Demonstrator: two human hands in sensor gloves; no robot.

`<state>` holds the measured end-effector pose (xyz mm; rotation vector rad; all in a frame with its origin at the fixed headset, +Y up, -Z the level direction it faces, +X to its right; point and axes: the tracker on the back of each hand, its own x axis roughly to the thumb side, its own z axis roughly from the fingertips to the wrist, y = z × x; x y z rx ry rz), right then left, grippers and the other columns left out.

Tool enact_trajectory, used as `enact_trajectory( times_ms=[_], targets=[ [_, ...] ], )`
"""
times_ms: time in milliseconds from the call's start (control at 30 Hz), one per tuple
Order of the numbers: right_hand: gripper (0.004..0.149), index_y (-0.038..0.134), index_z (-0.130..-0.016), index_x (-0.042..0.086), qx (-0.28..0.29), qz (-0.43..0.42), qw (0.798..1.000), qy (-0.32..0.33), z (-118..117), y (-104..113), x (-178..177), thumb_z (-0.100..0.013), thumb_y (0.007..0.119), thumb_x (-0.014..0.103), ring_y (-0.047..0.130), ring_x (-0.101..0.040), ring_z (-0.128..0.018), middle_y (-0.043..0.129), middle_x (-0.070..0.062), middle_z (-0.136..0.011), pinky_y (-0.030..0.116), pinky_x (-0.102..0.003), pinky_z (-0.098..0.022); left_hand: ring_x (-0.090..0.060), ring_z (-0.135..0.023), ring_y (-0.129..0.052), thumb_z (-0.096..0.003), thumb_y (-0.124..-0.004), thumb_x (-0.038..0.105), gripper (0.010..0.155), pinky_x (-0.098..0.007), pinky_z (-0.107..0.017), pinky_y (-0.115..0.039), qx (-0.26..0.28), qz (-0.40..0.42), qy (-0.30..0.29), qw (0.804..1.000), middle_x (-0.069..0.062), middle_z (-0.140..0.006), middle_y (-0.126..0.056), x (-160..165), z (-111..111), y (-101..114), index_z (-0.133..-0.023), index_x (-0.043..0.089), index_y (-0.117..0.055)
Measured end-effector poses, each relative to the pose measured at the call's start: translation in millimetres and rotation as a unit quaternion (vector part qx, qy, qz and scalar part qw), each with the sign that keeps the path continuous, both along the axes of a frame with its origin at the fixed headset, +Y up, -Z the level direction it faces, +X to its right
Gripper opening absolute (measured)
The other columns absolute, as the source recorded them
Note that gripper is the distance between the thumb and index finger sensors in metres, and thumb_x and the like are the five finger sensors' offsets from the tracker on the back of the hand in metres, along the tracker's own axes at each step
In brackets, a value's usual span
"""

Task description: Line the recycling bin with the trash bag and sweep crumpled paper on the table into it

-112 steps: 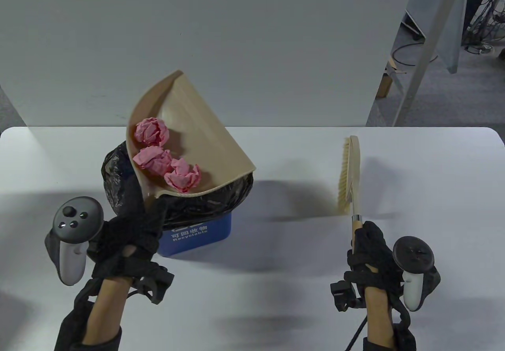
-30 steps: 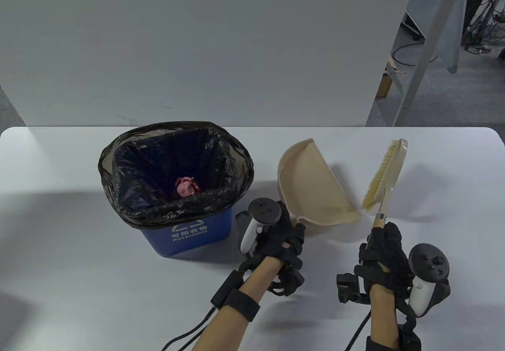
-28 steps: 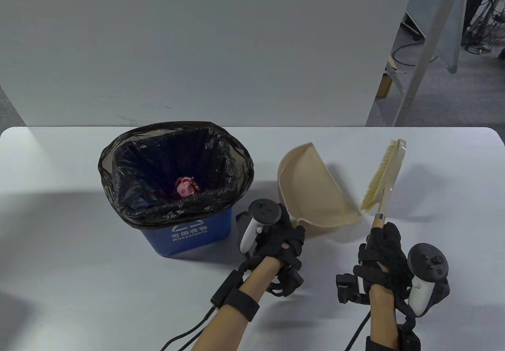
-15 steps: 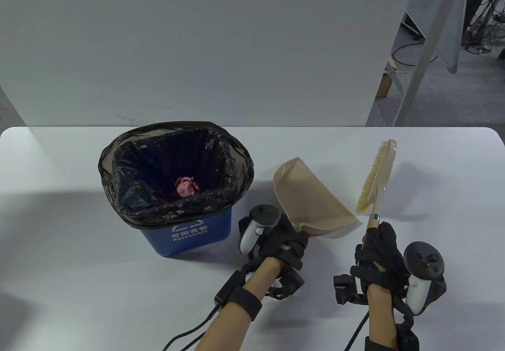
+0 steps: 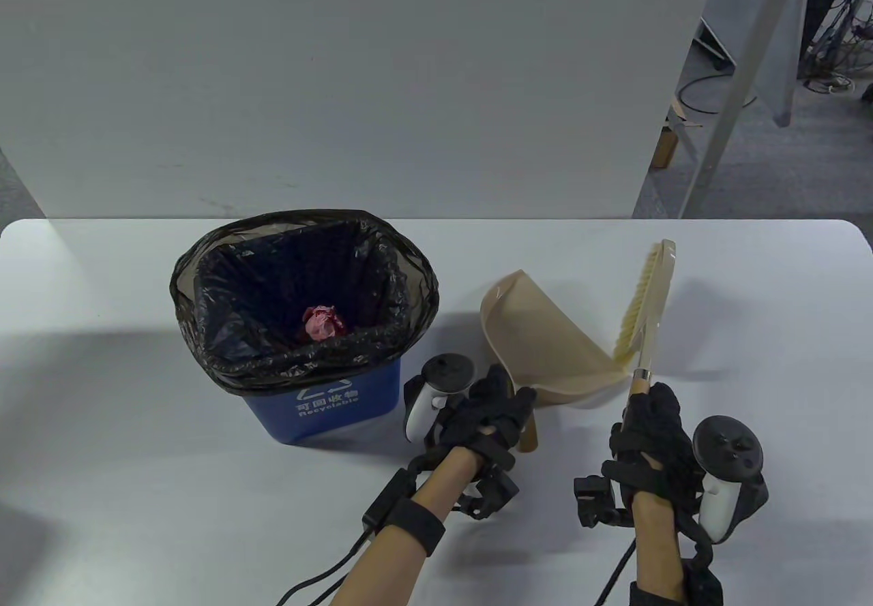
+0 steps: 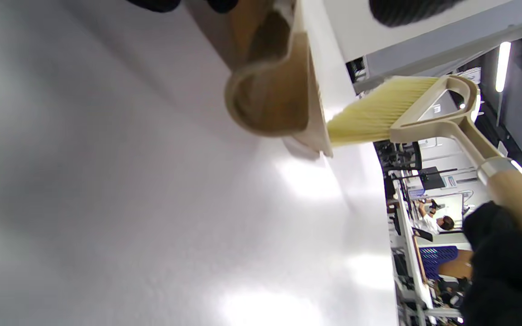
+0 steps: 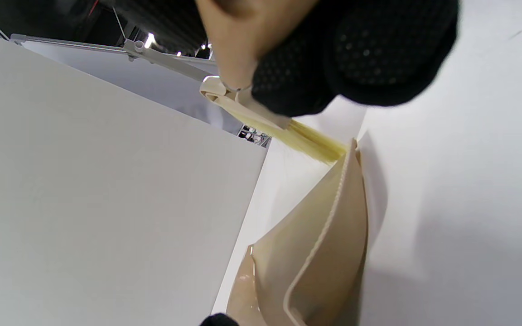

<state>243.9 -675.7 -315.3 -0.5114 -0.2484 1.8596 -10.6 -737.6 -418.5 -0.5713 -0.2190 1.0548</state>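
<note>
Table view: the blue recycling bin (image 5: 337, 405), black-bagged, stands left, pink paper (image 5: 324, 323) inside. Left hand (image 5: 487, 418) grips the beige dustpan (image 5: 545, 337); right hand (image 5: 651, 422) grips the brush (image 5: 644, 313), pointing away.

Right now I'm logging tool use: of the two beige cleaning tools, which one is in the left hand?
The dustpan, gripped at its handle by the left hand. The other beige tool, the bristled brush, is held by the right hand.
</note>
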Motion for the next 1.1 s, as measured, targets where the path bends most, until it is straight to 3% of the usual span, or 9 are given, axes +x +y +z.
enact_trajectory(
  times_ms=[200, 367, 567, 733, 933, 1033, 1100],
  targets=[
    [0.059, 0.040, -0.109, -0.006, 0.004, 0.032, 0.999, 0.007, 1, 4, -5, -0.063, 0.057, 0.028, 0.089, -0.032, -0.055, 0.067, -0.031, -0.092, 0.085, -0.045, -0.038, -0.052, -0.110, -0.038, -0.0600, -0.061, 0.052, 0.084, -0.072, -0.074, -0.048, 0.144, -0.072, 0.012, 0.987, -0.027, -0.118, -0.012, 4, 23, 27, -0.115, 0.008, -0.016],
    [0.059, 0.041, -0.109, -0.005, -0.002, 0.091, 0.995, 0.027, 0, 6, -19, -0.063, 0.058, 0.028, 0.089, -0.032, -0.055, 0.067, -0.031, -0.092, 0.085, -0.046, -0.038, -0.058, -0.111, -0.031, -0.0589, -0.062, 0.055, 0.085, -0.074, -0.074, -0.044, 0.205, -0.106, -0.031, 0.972, -0.023, -0.122, -0.012, 2, 44, 48, -0.116, 0.010, -0.017],
    [0.058, 0.043, -0.109, -0.004, -0.017, 0.137, 0.987, 0.081, -4, 4, -44, -0.063, 0.059, 0.027, 0.089, -0.033, -0.055, 0.068, -0.031, -0.092, 0.085, -0.046, -0.038, -0.064, -0.109, -0.016, -0.0573, -0.061, 0.062, 0.090, -0.079, -0.072, -0.031, 0.237, -0.157, -0.096, 0.954, -0.018, -0.125, -0.008, -29, 69, 61, -0.118, 0.015, -0.014],
    [0.058, 0.041, -0.109, -0.005, -0.033, 0.180, 0.977, 0.110, -5, 3, -60, -0.063, 0.058, 0.027, 0.089, -0.033, -0.056, 0.068, -0.031, -0.092, 0.085, -0.046, -0.038, -0.065, -0.103, -0.002, -0.0553, -0.055, 0.069, 0.095, -0.080, -0.068, -0.019, 0.233, -0.215, -0.149, 0.937, -0.016, -0.123, 0.003, -59, 89, 63, -0.118, 0.017, -0.007],
    [0.058, 0.042, -0.110, -0.002, -0.046, 0.210, 0.967, 0.134, -7, -3, -76, -0.063, 0.059, 0.027, 0.088, -0.033, -0.056, 0.067, -0.031, -0.092, 0.084, -0.046, -0.039, -0.062, -0.103, -0.001, -0.0538, -0.054, 0.071, 0.094, -0.080, -0.067, -0.017, 0.283, -0.261, -0.118, 0.916, -0.012, -0.123, 0.003, -95, 93, 57, -0.118, 0.021, -0.009],
    [0.058, 0.042, -0.111, -0.001, -0.057, 0.225, 0.961, 0.148, -7, -6, -85, -0.063, 0.059, 0.027, 0.088, -0.033, -0.057, 0.067, -0.031, -0.093, 0.084, -0.047, -0.039, -0.061, -0.103, 0.001, -0.0538, -0.054, 0.071, 0.093, -0.080, -0.066, -0.016, 0.245, -0.266, -0.100, 0.927, -0.012, -0.122, 0.005, -112, 86, 53, -0.117, 0.021, -0.006],
    [0.058, 0.042, -0.111, 0.000, -0.064, 0.240, 0.956, 0.156, -8, -8, -90, -0.063, 0.059, 0.027, 0.087, -0.033, -0.057, 0.066, -0.031, -0.093, 0.084, -0.048, -0.040, -0.061, -0.103, -0.002, -0.0538, -0.055, 0.070, 0.093, -0.080, -0.067, -0.018, 0.251, -0.246, -0.079, 0.933, -0.012, -0.122, 0.002, -118, 83, 53, -0.118, 0.021, -0.009]
  ],
)
